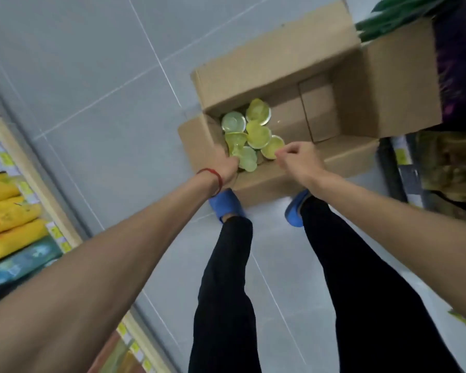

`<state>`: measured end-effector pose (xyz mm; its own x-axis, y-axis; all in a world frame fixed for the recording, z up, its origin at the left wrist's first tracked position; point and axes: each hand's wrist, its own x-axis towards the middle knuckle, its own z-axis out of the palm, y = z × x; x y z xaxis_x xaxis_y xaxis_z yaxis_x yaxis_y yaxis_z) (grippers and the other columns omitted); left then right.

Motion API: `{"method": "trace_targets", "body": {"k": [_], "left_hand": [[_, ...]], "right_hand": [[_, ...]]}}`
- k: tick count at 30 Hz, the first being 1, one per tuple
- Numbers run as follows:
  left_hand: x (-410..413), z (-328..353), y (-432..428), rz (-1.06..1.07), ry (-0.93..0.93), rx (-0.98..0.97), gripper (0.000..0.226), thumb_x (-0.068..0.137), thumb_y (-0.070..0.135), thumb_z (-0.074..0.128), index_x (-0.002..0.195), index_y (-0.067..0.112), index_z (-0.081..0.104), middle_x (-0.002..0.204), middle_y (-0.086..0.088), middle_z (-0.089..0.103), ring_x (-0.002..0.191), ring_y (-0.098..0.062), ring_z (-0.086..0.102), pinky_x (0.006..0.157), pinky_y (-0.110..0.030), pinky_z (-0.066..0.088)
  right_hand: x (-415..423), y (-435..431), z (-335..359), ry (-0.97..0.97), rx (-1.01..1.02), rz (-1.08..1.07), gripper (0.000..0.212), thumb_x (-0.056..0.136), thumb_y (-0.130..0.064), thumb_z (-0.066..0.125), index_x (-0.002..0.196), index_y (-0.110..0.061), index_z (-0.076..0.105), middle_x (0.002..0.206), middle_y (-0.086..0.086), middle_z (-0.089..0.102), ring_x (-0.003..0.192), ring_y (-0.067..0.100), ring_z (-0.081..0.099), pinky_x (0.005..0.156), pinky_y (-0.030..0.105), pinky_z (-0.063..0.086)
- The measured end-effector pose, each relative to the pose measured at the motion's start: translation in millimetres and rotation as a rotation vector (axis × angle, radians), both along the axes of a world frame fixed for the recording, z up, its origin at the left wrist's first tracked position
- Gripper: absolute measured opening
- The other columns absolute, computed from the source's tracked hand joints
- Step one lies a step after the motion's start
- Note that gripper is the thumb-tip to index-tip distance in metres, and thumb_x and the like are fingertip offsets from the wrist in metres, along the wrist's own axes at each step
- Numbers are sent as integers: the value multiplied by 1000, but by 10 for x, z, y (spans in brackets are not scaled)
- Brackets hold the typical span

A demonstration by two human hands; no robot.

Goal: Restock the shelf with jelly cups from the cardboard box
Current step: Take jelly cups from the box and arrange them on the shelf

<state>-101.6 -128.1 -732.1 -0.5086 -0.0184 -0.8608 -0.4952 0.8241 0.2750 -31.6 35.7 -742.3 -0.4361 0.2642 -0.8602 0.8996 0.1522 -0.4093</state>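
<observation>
An open cardboard box (277, 63) sits on the floor in front of my feet. Several yellow-green jelly cups (257, 133) lie piled in its left near corner. My left hand (226, 166), with a red cord at the wrist, reaches into that corner and grips one cup (236, 145) that lies tilted on its side. My right hand (293, 157) hovers over the box's near wall with its fingers curled. Its thumb and forefinger pinch the rim of the nearest cup (271, 146). The right half of the box holds no cups.
A shelf (24, 168) with yellow and teal packets and price tags runs along the left. Another shelf with dark packets (447, 162) stands on the right, close behind the box. Grey floor tiles (92, 76) lie between them. My feet in blue slippers (225, 204) touch the box.
</observation>
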Motion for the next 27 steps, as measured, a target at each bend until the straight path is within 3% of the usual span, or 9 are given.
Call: {"method": "trace_targets", "body": {"k": [3,5,10,14,19,21,24,27], "left_hand": [[-29,-748,133,-52,-57,-65,33,93,17,54,122,2,52,111,-11,56,103,-29,56,77,-29,39],[-31,-1228,193,-95,-101,-124,37,93,21,54,125,3,54,119,-13,59,110,-31,57,80,-30,42],[-93,-2149,308,-152,-148,-276,67,93,32,58,144,-3,31,146,-18,43,132,-32,46,102,-32,40],[-78,-2638,341,-344,-147,-414,59,82,37,66,131,5,55,138,-17,52,127,-34,50,99,-38,43],[-52,-2798,313,-483,-25,-486,37,99,31,50,130,12,58,137,-9,54,128,-29,50,98,-35,40],[-58,-2774,271,-501,-2,-478,38,98,30,52,131,10,57,138,-12,54,128,-30,50,99,-36,41],[-110,-2584,227,-486,-19,-421,55,94,37,60,137,5,47,140,-16,51,129,-34,49,100,-38,42],[-167,-2131,175,-526,-30,-337,80,91,40,63,145,-4,24,143,-22,46,132,-38,45,104,-39,38]], "right_hand": [[-47,51,-681,-18,63,37,11,92,-16,61,91,-18,72,109,7,74,108,25,66,103,40,51],[-57,47,-1141,-49,101,74,13,90,-17,64,101,-23,68,116,6,70,113,25,63,100,33,49],[-125,-13,-2009,-199,93,282,64,89,-41,70,140,-11,47,140,17,54,133,36,49,109,41,41],[-137,-62,-2456,-263,140,452,78,89,-57,68,144,-14,34,140,14,56,130,36,54,102,44,43],[-180,-21,-2600,-283,236,502,79,99,-52,56,155,-9,20,147,16,52,135,37,51,104,43,42],[-174,28,-2561,-275,254,478,70,100,-49,55,150,-9,26,143,17,55,131,38,53,98,42,42],[-150,124,-2398,-281,283,417,59,101,-47,52,141,-8,33,138,18,58,128,39,55,89,40,40],[-129,186,-2002,-278,304,297,61,100,-48,53,140,-5,37,141,22,55,130,42,53,100,43,42]]}}
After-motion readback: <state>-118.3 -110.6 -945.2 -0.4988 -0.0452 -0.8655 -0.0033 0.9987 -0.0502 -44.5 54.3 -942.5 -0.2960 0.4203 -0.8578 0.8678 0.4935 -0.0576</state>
